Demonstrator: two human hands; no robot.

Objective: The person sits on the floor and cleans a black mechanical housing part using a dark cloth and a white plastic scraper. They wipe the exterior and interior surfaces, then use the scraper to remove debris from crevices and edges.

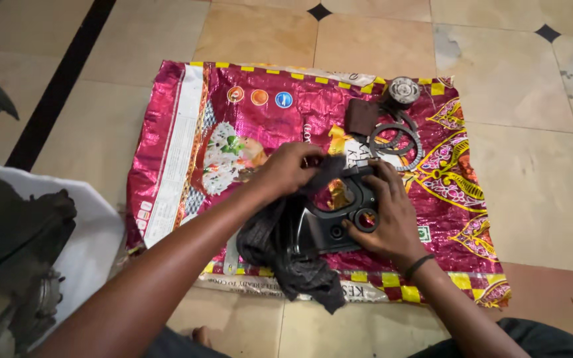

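My left hand [288,169] grips a dark grey rag [285,250] and presses part of it onto a black metal engine cover [329,222] lying on a shiny pink printed sack [187,132]. The rest of the rag hangs down over the sack's near edge. My right hand [386,215], with a dark band at the wrist, holds the cover from its right side, fingers spread over its round openings.
Behind the hands on the sack lie thin toothed ring plates [399,141], a small dark brown pad [361,116] and a round metal part [404,91]. A white cloth [94,245] with dark machine parts [8,238] lies at the left. Beige floor tiles [532,166] surround the sack.
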